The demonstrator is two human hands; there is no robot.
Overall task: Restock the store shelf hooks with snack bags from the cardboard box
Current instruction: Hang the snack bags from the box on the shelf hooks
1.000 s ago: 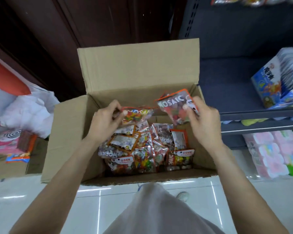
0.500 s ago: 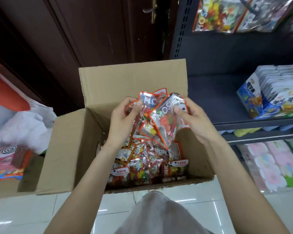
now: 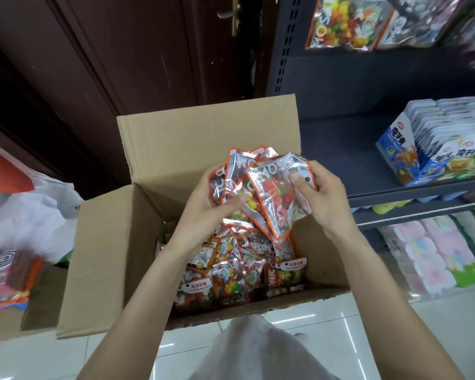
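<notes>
An open cardboard box (image 3: 107, 259) stands on the floor with several clear, orange-edged snack bags (image 3: 231, 281) lying inside. Above the box my left hand (image 3: 206, 207) grips a small fanned stack of the same snack bags (image 3: 231, 176) from the left. My right hand (image 3: 321, 198) pinches the front bag (image 3: 277, 198) of that stack near its top corner, thumb beside the hang hole. More of these candy bags hang (image 3: 340, 23) at the top of the dark shelf unit on the right; the hooks themselves are hidden.
A dark shelf board (image 3: 340, 149) carries a blue display carton of packets (image 3: 433, 149). Pink and green packs (image 3: 433, 259) sit below it. A dark wooden door (image 3: 148, 50) is behind the box. White bags and colourful goods (image 3: 17, 237) lie at left on another box.
Both hands lifted their bags out of the box and brought them together into one stack. The view tilted up, showing the hanging bags at the top of the shelf.
</notes>
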